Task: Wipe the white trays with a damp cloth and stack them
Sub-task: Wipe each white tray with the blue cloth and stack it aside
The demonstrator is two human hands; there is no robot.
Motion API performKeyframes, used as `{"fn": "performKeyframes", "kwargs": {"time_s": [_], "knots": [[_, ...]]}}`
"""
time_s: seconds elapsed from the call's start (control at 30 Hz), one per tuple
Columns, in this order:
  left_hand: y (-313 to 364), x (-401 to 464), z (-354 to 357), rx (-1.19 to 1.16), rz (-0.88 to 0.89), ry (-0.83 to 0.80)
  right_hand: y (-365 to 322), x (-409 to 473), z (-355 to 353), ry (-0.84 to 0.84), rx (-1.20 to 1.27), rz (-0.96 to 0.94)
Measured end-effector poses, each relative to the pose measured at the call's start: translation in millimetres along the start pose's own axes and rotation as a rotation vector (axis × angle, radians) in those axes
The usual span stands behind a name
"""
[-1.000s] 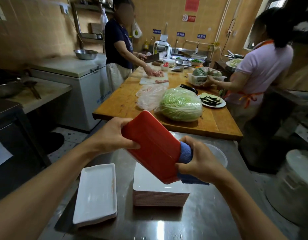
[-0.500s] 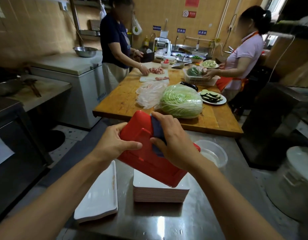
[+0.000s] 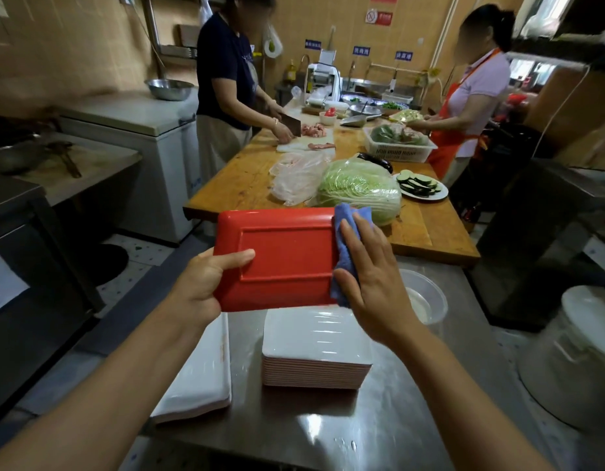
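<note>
1. Two hands are engaged: the left hand (image 3: 195, 287) grips the lower left corner of the tray (image 3: 280, 260), thumb laid on the upturned red underside; the right hand (image 3: 372, 283) presses the blue cloth (image 3: 345, 253) flat against the tray's right end, fingers straight.
2. The tray is held in the air, tilted toward the camera, above the stack of trays (image 3: 316, 348) on the steel surface (image 3: 379, 419); a separate white tray (image 3: 199, 379) lies just beside that stack, to its left.
3. The tray is judged stiff and light (probably melamine, so chipping if dropped is possible). With a damp cloth it may turn slippery, so a grip at the raised rim or a corner, as now, seems soundest.
4. The cloth is soft and bunches under the palm; it is best kept spread flat.
5. The tray's white face is turned away and cannot be checked for cleanliness.
6. The left fingers behind the tray are hidden.
7. A clear bowl (image 3: 426, 300) is partly covered by the right wrist; its contents are hard to make out.
</note>
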State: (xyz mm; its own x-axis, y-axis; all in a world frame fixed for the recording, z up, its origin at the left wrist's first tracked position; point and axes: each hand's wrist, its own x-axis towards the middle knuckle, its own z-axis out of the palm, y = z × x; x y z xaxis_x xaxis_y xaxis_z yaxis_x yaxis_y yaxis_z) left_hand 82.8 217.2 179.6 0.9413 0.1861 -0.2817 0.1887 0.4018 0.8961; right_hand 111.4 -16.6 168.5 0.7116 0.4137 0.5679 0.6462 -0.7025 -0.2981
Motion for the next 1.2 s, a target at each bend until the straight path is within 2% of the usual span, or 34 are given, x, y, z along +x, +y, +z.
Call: {"fn": "performKeyframes", "kwargs": {"time_s": [0.23, 0.4, 0.53, 0.7, 0.93, 1.13, 1.2], "knots": [[1, -10, 15, -0.098, -0.200, 0.061, -17, -21, 25, 0.080, -0.064, -0.004], [-4, -16, 30, -0.270, -0.278, -0.009, -69, -18, 59, 0.070, -0.011, -0.108], [-4, -16, 22, -0.434, -0.277, -0.017, -96, -10, 76, 0.026, -0.015, -0.096], [0, -17, 6, -0.405, -0.206, 0.031, -90, 3, 76, -0.050, -0.083, -0.144], [3, -20, -35, -0.268, -0.152, 0.148, -52, 19, 67, -0.026, -0.031, 0.004], [1, -25, -68, -0.275, -0.136, 0.161, -51, 21, 84, 0.021, 0.340, 0.235], [0, -28, -80, -0.258, -0.101, 0.173, -54, 20, 91, 0.011, 0.362, 0.298]]}}
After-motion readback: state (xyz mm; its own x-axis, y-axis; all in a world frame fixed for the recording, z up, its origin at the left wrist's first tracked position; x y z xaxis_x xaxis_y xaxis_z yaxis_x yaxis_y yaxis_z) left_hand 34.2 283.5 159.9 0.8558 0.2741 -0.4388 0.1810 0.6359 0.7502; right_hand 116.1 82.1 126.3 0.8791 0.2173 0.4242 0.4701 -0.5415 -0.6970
